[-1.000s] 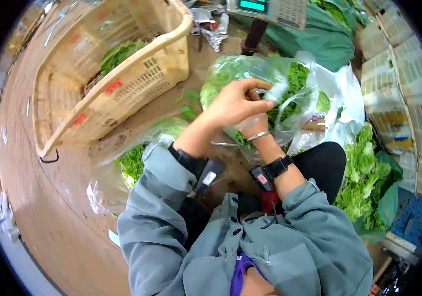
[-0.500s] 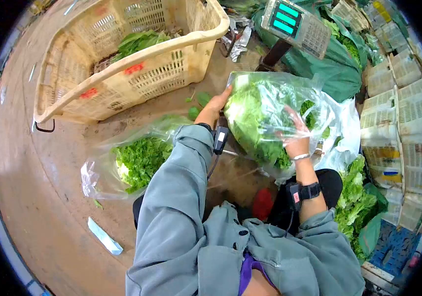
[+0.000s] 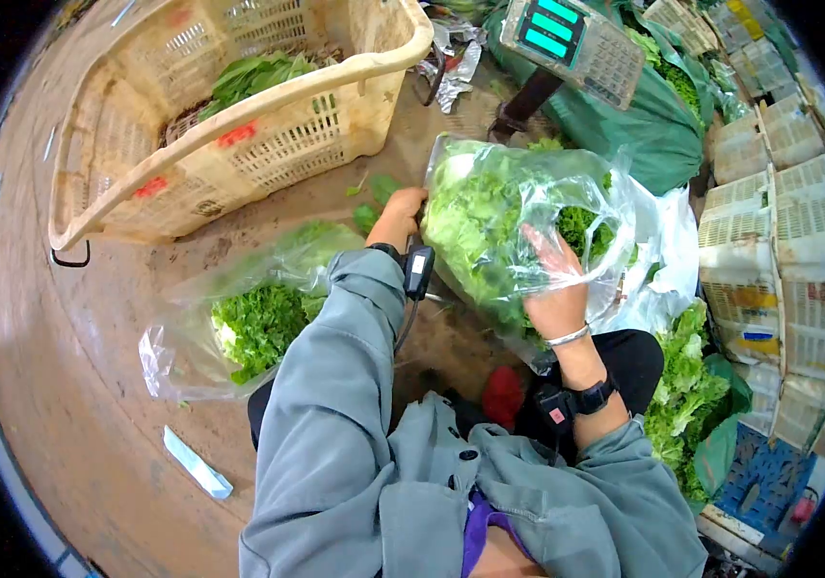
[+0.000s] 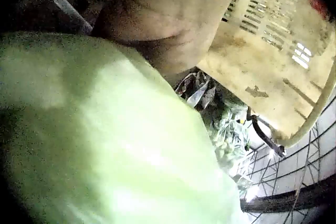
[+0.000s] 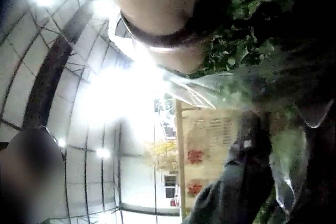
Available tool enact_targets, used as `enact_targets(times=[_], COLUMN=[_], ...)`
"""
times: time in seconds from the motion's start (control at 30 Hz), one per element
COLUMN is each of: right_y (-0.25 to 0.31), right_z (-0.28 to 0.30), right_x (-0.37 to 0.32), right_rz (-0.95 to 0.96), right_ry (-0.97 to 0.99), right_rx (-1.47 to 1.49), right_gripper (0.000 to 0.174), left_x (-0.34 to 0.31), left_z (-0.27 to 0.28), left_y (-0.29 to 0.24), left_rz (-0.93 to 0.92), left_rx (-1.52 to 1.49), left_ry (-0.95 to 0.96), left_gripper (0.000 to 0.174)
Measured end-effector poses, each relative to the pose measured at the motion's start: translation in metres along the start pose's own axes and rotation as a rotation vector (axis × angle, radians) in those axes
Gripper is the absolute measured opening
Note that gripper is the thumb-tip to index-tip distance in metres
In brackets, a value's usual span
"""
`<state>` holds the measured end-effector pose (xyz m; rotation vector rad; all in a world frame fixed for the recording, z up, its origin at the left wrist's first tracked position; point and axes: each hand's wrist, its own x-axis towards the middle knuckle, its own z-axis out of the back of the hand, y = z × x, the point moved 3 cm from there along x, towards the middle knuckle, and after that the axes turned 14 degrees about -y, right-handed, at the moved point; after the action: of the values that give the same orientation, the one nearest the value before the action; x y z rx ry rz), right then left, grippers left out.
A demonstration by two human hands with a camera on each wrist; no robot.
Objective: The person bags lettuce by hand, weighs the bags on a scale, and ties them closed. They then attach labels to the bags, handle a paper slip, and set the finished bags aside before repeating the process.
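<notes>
A clear bag [image 3: 475, 217] of leafy greens is lying in front of the person, between the far-left crate [image 3: 268, 154] and the white bag [image 3: 673, 241] at right. The hands are bracing it from opposite sides, apart from each other: the left hand [image 3: 399, 218] is touching its left edge, its fingertips too hidden to tell how they are curling, while the right hand [image 3: 559, 289] is reaching up at the near right with fingers extended, film partly covering them. This spread is probably steadying a soft, slippery load and keeping the leaves together; what is bearing the bag underneath is hidden. A second bag [image 3: 258, 323] is resting at the near left, within the film's loose folds, and a pale strip [image 3: 198, 464] is lying nearer still. The brown, soiled floor [image 3: 66, 356] is carrying these. Beyond the main bag, a lit display [image 3: 549, 29] is standing before a green sack [image 3: 663, 159], perhaps raised for easy reading; loose lettuce [image 3: 678, 395] is spreading at right beside pale stacked crates [image 3: 745, 231]. Overhead, bright lamps [image 5: 103, 153] are shining beneath a framed roof [image 5: 47, 87].
</notes>
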<state>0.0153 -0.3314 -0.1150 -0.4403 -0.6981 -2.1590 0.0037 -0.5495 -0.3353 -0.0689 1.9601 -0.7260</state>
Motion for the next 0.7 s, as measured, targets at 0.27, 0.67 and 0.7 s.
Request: enact_targets(times=[0.27,0.67,0.7], right_y=[-0.074,-0.164,-0.166], right_z=[0.074,0.176,0.174], right_x=[0.014,-0.044,-0.039], right_rz=[-0.627,-1.050,-1.016], right_ry=[-0.121,-0.643,-0.594], right_rx=[0.364,1.158,1.165], right_gripper=[0.068,0.034,0.034], left_x=[0.052,-0.025,-0.036], left_z=[0.033,0.030,0.034], left_y=[0.010,-0.048,-0.053], left_rz=[0.090,-0.395,-0.438], left_rx=[-0.315,1.158,1.157], left_ry=[-0.074,-0.140,-0.177], left_gripper=[0.019,0.030,0.034])
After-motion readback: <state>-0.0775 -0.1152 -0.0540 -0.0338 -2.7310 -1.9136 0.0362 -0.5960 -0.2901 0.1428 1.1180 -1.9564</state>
